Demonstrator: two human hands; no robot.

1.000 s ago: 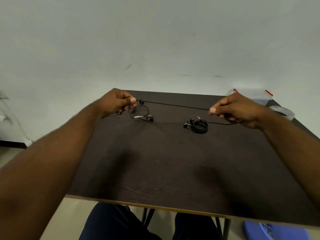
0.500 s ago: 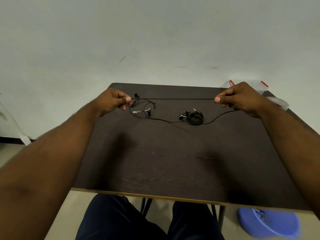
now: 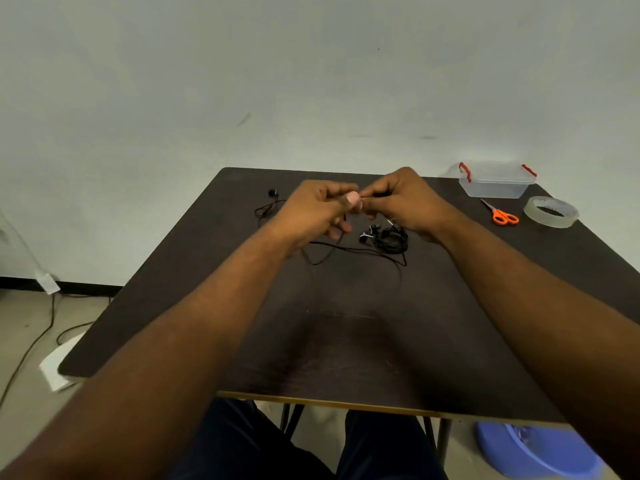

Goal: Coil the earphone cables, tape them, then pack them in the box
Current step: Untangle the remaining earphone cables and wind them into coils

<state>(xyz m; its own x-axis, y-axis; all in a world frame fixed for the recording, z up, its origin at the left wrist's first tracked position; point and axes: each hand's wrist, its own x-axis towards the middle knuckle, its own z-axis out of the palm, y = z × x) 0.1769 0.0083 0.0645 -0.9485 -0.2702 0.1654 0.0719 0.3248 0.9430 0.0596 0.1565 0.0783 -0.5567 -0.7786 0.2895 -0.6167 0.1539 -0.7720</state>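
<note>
Both hands meet above the middle of the counter, fingertips together, and each grip pinches the same thin black earphone cable: the left hand with thumb pressed to curled fingers, the right hand nipping the strand just beside it. From the pinch the cable drops to the counter, trails in slack loops below the hands and runs off left toward an earbud lying apart. A second earphone set, already bundled, rests just under the right wrist.

Such cable looks light, limp and springy; it will likely uncoil unless every loop is held at one crossing point, so the pinch belongs there rather than near the fragile earbud joints. Forearms reach forward, wrists raised and turned inward. A clear box, orange scissors and a tape roll wait at the far right.
</note>
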